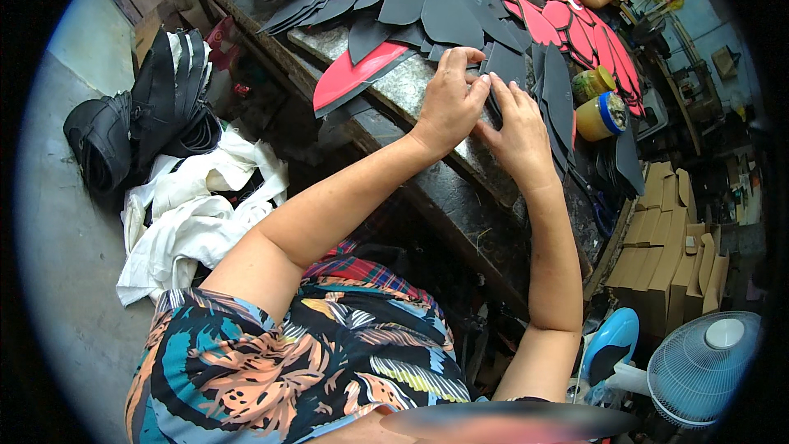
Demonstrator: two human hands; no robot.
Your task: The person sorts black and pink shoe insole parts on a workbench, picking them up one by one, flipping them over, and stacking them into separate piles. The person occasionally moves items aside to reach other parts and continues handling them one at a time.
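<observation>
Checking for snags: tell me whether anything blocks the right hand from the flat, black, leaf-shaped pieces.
Nothing visible does: the right hand is at the black pieces; the yellowish, blue-lidded jar sits off to its right.

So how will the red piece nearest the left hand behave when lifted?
The red piece looks thin-edged, so probably light for its size and somewhat flexible. Its shiny face may be slippery.
</observation>
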